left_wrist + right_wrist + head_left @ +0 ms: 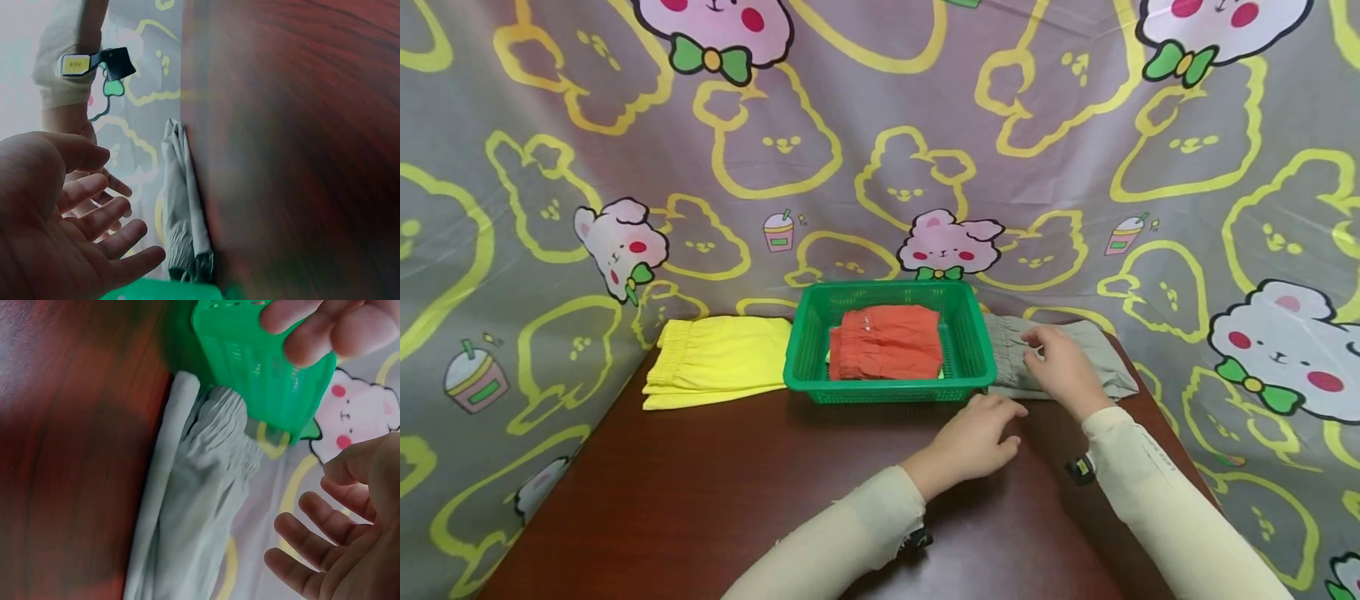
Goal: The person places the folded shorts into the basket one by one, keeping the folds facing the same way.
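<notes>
Folded grey-green shorts [1093,358] with a gathered elastic waistband lie on the table, right of a green plastic basket [887,387]. Over these shorts hovers my right hand [1063,367], its fingers loosely bent and holding nothing. My left hand [973,437] is in front of the basket's right corner, fingers spread and relaxed, with nothing in its grasp. In the right wrist view, a gap shows between the right hand [344,531] and the grey-green shorts [200,487]. Inside the basket lie folded orange-red shorts [891,342], with a bit of light green cloth peeking out beneath.
Folded yellow shorts [722,358] lie left of the basket, partly beside its wall. The dark red-brown table [700,492] reaches back to a grey cartoon-print curtain [850,108], which also hangs along both sides.
</notes>
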Demonstrator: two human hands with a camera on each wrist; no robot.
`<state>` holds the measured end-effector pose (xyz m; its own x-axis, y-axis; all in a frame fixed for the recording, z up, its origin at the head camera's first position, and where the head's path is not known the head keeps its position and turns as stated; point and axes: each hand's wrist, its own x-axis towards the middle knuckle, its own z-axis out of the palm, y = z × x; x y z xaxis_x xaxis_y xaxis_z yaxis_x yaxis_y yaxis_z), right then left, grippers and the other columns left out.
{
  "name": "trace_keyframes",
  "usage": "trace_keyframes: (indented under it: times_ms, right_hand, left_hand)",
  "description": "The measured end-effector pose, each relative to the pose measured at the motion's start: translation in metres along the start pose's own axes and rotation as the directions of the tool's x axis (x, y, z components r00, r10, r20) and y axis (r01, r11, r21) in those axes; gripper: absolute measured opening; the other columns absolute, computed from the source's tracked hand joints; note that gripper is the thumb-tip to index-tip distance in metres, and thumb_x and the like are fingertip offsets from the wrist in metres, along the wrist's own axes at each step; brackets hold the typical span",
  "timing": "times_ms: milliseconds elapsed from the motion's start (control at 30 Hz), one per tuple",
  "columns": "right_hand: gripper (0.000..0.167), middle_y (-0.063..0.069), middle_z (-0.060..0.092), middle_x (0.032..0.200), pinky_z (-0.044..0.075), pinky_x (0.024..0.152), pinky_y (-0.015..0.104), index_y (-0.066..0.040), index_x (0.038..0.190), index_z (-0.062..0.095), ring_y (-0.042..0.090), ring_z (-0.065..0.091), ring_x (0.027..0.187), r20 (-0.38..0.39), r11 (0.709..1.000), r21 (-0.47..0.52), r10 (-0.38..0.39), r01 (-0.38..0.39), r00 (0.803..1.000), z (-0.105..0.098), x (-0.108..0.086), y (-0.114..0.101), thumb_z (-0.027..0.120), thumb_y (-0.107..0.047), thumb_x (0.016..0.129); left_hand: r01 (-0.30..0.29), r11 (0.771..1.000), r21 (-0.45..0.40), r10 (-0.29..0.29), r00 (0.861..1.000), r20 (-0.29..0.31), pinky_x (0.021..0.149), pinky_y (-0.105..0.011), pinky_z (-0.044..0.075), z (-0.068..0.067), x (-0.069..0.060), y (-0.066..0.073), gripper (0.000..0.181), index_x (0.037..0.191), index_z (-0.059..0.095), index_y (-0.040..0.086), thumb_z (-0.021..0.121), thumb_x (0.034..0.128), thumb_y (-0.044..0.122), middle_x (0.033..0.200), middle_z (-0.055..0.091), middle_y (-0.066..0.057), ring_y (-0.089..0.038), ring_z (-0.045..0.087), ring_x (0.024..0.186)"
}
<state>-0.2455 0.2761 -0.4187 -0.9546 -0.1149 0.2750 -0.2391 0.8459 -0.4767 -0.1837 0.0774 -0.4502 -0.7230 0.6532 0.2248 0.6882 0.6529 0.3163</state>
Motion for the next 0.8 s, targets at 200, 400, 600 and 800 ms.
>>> trace_keyframes:
  times_ms: [200,400,600,800]
  right_hand:
    - [0.034,0.023,0.06,0.127,0.049,0.089,0.06,-0.001,0.13,0.06,0.043,0.058,0.115,0.041,0.999,-0.016,0.05,-0.05,0.998,-0.001,-0.001,0.014,0.05,-0.019,0.103]
    - [0.034,0.028,0.058,0.128,0.048,0.089,0.062,0.003,0.129,0.06,0.047,0.058,0.113,0.04,0.995,-0.047,0.087,-0.086,0.995,-0.005,-0.004,0.031,0.054,-0.016,0.101]
    - [0.037,0.031,0.05,0.136,0.045,0.093,0.065,0.004,0.128,0.062,0.052,0.052,0.12,0.044,0.988,-0.095,0.127,-0.123,0.991,0.002,0.0,0.055,0.056,-0.019,0.1]
    - [0.04,0.034,0.048,0.137,0.042,0.096,0.068,0.004,0.127,0.062,0.057,0.047,0.122,0.036,0.971,-0.177,0.168,-0.159,0.985,0.012,0.004,0.084,0.059,-0.024,0.099]
  left_hand:
    - [0.049,0.997,0.056,-0.051,0.998,0.035,0.099,-0.03,0.05,0.015,0.015,0.013,0.038,0.135,0.062,0.026,0.065,0.098,0.034,0.137,0.059,0.007,-0.015,0.053,0.125]
    - [0.089,0.993,0.081,-0.092,0.995,0.045,0.102,-0.035,0.048,0.021,0.026,0.018,0.041,0.138,0.06,0.029,0.065,0.0982,0.036,0.141,0.056,0.009,-0.015,0.052,0.128]
    - [0.123,0.989,0.076,-0.128,0.99,0.054,0.101,-0.036,0.047,0.027,0.034,0.017,0.04,0.138,0.06,0.031,0.065,0.098,0.037,0.141,0.056,0.01,-0.014,0.05,0.129]
    - [0.126,0.986,0.113,-0.132,0.99,0.045,0.097,-0.036,0.048,0.031,0.044,0.017,0.039,0.136,0.061,0.031,0.066,0.0977,0.036,0.138,0.057,0.009,-0.015,0.049,0.126]
